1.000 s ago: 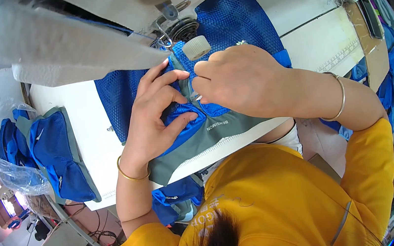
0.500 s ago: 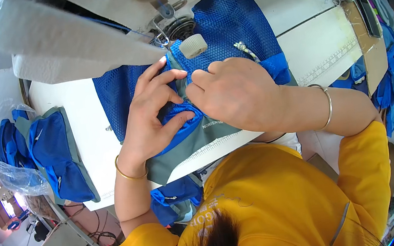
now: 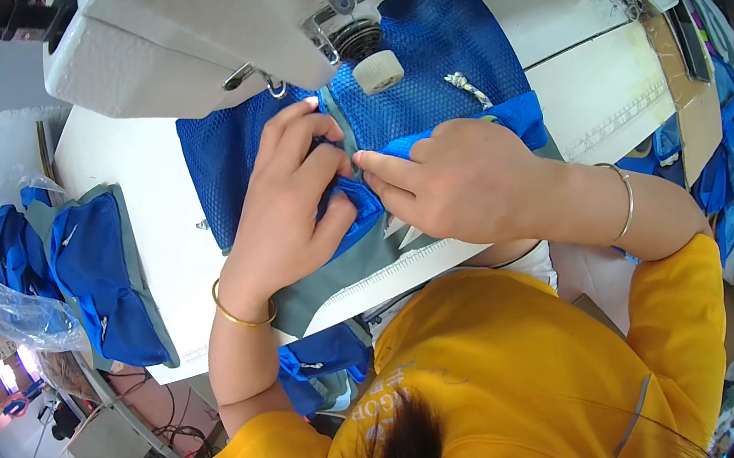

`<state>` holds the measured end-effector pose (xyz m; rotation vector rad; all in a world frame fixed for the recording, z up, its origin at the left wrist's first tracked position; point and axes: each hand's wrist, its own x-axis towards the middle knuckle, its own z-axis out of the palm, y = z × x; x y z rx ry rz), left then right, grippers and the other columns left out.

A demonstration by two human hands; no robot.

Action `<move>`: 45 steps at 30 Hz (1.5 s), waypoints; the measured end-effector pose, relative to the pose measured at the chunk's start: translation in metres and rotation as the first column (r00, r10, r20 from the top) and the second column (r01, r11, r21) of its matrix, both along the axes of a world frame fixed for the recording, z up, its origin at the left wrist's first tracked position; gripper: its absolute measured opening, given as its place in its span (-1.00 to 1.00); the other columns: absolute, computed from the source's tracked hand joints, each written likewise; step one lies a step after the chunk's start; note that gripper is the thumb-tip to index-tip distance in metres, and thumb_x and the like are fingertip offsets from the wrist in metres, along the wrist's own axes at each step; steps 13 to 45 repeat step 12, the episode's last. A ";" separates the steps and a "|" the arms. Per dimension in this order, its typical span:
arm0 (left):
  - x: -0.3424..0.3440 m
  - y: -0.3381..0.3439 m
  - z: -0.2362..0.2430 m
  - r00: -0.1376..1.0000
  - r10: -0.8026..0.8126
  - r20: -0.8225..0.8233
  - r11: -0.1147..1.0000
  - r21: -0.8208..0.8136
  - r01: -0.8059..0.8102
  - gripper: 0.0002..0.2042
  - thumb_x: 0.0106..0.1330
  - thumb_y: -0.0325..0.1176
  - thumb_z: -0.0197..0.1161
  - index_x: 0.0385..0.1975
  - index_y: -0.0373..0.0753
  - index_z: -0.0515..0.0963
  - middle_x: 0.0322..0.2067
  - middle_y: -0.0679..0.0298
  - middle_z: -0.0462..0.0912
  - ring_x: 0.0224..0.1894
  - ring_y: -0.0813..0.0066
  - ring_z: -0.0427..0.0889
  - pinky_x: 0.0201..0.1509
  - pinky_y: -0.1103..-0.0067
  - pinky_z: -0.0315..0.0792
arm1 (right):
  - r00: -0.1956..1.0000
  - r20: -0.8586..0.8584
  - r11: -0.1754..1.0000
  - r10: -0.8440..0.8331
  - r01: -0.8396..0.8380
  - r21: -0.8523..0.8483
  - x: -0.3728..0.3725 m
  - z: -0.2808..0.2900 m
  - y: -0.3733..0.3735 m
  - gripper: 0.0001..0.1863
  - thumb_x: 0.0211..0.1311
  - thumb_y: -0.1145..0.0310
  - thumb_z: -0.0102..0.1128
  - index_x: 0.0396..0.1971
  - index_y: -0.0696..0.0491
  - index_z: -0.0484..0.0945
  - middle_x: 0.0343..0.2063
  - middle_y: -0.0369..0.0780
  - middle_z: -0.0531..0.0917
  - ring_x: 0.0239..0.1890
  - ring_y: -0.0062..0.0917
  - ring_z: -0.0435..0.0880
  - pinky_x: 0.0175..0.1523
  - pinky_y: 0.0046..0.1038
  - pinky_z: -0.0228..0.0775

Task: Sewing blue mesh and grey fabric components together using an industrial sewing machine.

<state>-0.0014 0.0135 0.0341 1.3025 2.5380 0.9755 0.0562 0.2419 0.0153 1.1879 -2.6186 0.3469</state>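
A blue mesh fabric piece [image 3: 458, 41] with grey panels lies under the head of a white sewing machine [image 3: 177, 55]. My left hand [image 3: 290, 207] is at the grey seam strip [image 3: 337, 126], index fingertip close below the machine head, thumb and other fingers curled on a blue fold [image 3: 363, 209]. Closed beside it, my right hand [image 3: 462, 179] pinches the edge of the same piece at the strip. Pale pointed tips [image 3: 407, 235] show below the right palm; what they belong to is hidden. A patterned cord end [image 3: 467, 89] lies on the mesh.
Folded blue and grey pieces [image 3: 99, 273] lie at the table's left beside a clear plastic bag [image 3: 31, 315]. Ruler marks run along the white tabletop [image 3: 618, 94]. More blue fabric [image 3: 730, 135] hangs at the right, past a cardboard strip [image 3: 696, 121]. Blue pieces [image 3: 325, 364] sit below the front edge.
The machine head appears farther right and higher in view. My right hand has shifted slightly down and right, uncovering the pale tips. My left fingers have bent more over the seam.
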 end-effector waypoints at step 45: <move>0.004 -0.010 -0.004 0.994 0.099 0.049 0.994 0.048 -0.102 -0.64 0.08 -0.44 0.39 -0.07 -0.19 0.59 0.09 0.01 0.55 0.20 -0.10 0.48 0.28 0.24 0.40 | 0.991 0.021 0.991 0.131 -0.130 -0.034 0.013 -0.014 0.015 -0.68 0.12 0.31 0.25 -0.17 0.16 0.71 0.13 -0.10 0.65 -0.41 -0.50 0.68 -0.33 -0.47 0.59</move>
